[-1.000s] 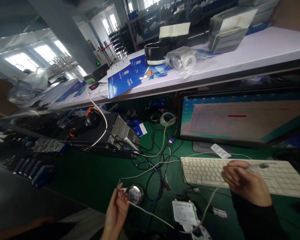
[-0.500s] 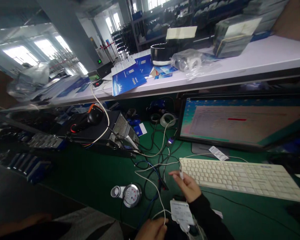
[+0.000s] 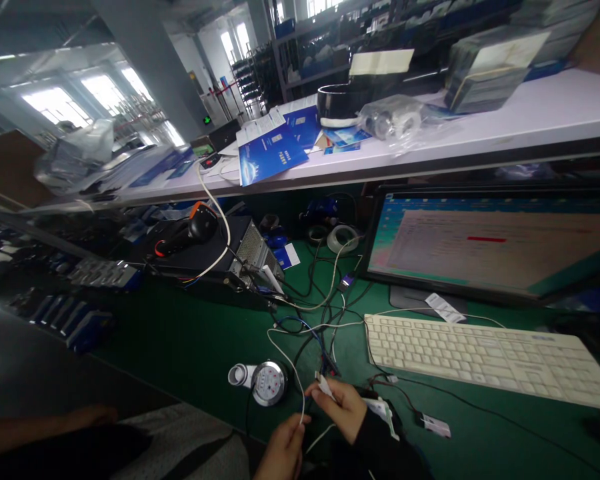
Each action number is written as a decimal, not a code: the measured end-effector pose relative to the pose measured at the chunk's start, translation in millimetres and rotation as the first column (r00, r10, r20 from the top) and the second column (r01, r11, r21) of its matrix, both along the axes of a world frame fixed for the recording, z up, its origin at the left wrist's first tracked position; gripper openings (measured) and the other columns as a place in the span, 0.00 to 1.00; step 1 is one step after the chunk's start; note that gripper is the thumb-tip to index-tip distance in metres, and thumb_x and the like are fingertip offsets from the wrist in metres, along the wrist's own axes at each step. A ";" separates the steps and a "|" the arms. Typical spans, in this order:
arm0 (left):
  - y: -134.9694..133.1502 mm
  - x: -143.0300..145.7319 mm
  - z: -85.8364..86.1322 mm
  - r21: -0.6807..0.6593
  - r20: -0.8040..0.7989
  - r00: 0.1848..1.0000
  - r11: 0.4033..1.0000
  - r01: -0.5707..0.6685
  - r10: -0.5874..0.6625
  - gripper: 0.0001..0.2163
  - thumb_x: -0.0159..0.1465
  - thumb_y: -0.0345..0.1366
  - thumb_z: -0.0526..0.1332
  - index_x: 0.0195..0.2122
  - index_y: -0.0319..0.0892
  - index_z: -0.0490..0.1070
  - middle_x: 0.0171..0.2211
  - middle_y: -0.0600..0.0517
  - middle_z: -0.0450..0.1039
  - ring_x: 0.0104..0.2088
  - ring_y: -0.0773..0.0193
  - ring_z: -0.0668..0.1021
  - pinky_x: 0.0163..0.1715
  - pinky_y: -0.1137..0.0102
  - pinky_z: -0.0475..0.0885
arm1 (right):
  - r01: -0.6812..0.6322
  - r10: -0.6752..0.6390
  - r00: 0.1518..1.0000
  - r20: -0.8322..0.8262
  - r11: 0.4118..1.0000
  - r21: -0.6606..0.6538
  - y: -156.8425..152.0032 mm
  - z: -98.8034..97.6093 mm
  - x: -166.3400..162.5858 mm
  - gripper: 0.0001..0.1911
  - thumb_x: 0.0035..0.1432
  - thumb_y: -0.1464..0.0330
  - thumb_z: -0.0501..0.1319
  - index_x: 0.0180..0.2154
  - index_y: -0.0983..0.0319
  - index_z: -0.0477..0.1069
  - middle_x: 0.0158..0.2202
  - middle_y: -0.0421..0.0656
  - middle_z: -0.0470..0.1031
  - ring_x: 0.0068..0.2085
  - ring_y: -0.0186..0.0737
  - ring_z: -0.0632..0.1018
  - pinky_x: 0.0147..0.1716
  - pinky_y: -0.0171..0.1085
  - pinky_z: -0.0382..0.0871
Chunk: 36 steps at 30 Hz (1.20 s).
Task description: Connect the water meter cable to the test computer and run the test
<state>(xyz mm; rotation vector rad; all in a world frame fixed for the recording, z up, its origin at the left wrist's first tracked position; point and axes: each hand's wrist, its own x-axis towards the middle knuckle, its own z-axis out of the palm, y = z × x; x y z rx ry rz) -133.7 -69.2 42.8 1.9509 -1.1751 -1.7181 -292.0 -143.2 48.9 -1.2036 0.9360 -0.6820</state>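
My left hand point(image 3: 281, 448) is closed in a pinch on a thin white cable point(image 3: 300, 387) near the bottom of the view. Just right of it, my right hand point(image 3: 344, 408) grips a white USB plug point(image 3: 325, 387), its metal end pointing up and left. A white device point(image 3: 384, 415) is partly hidden behind my right wrist. To the left of both hands stands a round silver meter point(image 3: 269, 383) with a dial face and a white pipe fitting point(image 3: 238, 375). A small white connector point(image 3: 391, 379) on dark wires lies on the green table beyond my right wrist.
A cream keyboard point(image 3: 480, 357) lies right of the hands, before a monitor point(image 3: 485, 243). Tangled cables point(image 3: 325, 327) run behind them. A scanner point(image 3: 200, 227) rests on a black computer case point(image 3: 215, 257). A shelf point(image 3: 190, 189) spans above. Another person's arm point(image 3: 55, 427) is at lower left.
My right hand has come down and left from the keyboard's corner to beside my left hand, and now grips the USB plug. The small connector it held lies on the table. The view shifted slightly.
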 end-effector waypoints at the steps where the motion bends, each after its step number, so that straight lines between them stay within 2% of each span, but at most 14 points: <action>1: -0.2 -0.8 -0.9 0.002 -0.018 1.000 1.000 -0.006 0.006 0.50 0.44 0.76 0.40 0.46 0.32 0.66 0.09 0.65 0.48 0.11 0.68 0.54 0.14 0.70 0.49 | -0.016 0.016 1.000 -0.004 1.000 0.002 2.7 -1.4 0.0 0.27 0.58 0.47 0.55 0.36 0.63 0.79 0.28 0.43 0.75 0.30 0.38 0.72 0.32 0.36 0.64; 8: -3.5 -2.4 4.0 -0.032 -0.084 0.996 0.999 -0.044 0.041 0.41 0.44 0.75 0.47 0.36 0.39 0.66 0.12 0.63 0.52 0.13 0.70 0.54 0.15 0.70 0.47 | -0.056 0.055 0.998 0.014 0.997 0.051 16.5 -7.7 -0.2 0.26 0.58 0.48 0.54 0.37 0.64 0.77 0.30 0.44 0.78 0.32 0.40 0.76 0.33 0.36 0.67; 11: -5.1 -3.8 6.0 -0.033 -0.096 0.994 0.998 -0.056 0.052 0.40 0.42 0.76 0.47 0.34 0.40 0.65 0.13 0.63 0.53 0.13 0.71 0.55 0.15 0.70 0.47 | -0.061 0.062 0.998 -0.008 0.997 0.041 19.2 -7.8 -1.7 0.25 0.58 0.49 0.55 0.36 0.64 0.77 0.30 0.45 0.78 0.32 0.41 0.76 0.33 0.36 0.67; 19: -6.0 -0.9 15.3 -0.029 -0.081 0.994 0.996 -0.080 0.077 0.42 0.41 0.76 0.48 0.37 0.38 0.65 0.08 0.65 0.51 0.10 0.70 0.54 0.14 0.70 0.46 | -0.041 0.042 0.998 -0.056 0.999 0.015 23.6 5.6 -1.4 0.23 0.58 0.52 0.54 0.33 0.64 0.77 0.31 0.45 0.79 0.35 0.43 0.77 0.37 0.38 0.67; 23: -5.0 2.8 19.1 -0.042 -0.052 0.988 0.988 -0.150 0.148 0.40 0.41 0.76 0.47 0.35 0.42 0.63 0.07 0.65 0.50 0.10 0.70 0.53 0.14 0.70 0.46 | -0.030 0.031 0.996 -0.081 0.999 0.014 23.0 4.2 2.4 0.26 0.57 0.50 0.53 0.33 0.63 0.78 0.30 0.44 0.78 0.34 0.42 0.76 0.36 0.38 0.67; 27: -6.0 6.6 24.4 -0.055 -0.016 0.970 0.969 -0.241 0.241 0.38 0.41 0.76 0.46 0.33 0.44 0.62 0.09 0.65 0.50 0.12 0.71 0.53 0.14 0.71 0.45 | 0.028 -0.030 0.995 -0.100 0.999 -0.018 7.0 -4.9 4.1 0.27 0.57 0.48 0.53 0.37 0.62 0.80 0.26 0.42 0.75 0.30 0.39 0.73 0.32 0.37 0.64; 31: -9.3 8.6 28.4 -0.075 0.019 0.955 0.953 -0.295 0.297 0.37 0.39 0.76 0.49 0.29 0.44 0.62 0.11 0.65 0.48 0.14 0.72 0.53 0.16 0.72 0.45 | 0.049 -0.054 0.994 -0.091 0.997 -0.051 -24.8 -14.0 3.6 0.22 0.55 0.54 0.57 0.40 0.61 0.80 0.21 0.39 0.70 0.24 0.34 0.66 0.26 0.35 0.60; 33: -10.4 8.6 28.7 -0.079 0.035 0.950 0.949 -0.305 0.309 0.37 0.39 0.76 0.49 0.29 0.43 0.63 0.12 0.64 0.48 0.15 0.72 0.53 0.17 0.72 0.46 | 0.105 -0.109 0.990 -0.085 0.993 -0.047 -42.7 -19.6 4.7 0.20 0.53 0.56 0.59 0.40 0.61 0.79 0.20 0.37 0.68 0.22 0.32 0.64 0.25 0.34 0.59; 36: -10.2 8.2 26.9 -0.067 0.055 0.947 0.947 -0.313 0.317 0.37 0.40 0.76 0.49 0.30 0.44 0.63 0.12 0.64 0.47 0.14 0.71 0.52 0.16 0.72 0.45 | 0.224 -0.222 0.968 -0.120 0.975 0.001 -70.2 -32.8 7.4 0.16 0.50 0.60 0.62 0.38 0.60 0.79 0.19 0.36 0.69 0.23 0.34 0.67 0.27 0.34 0.63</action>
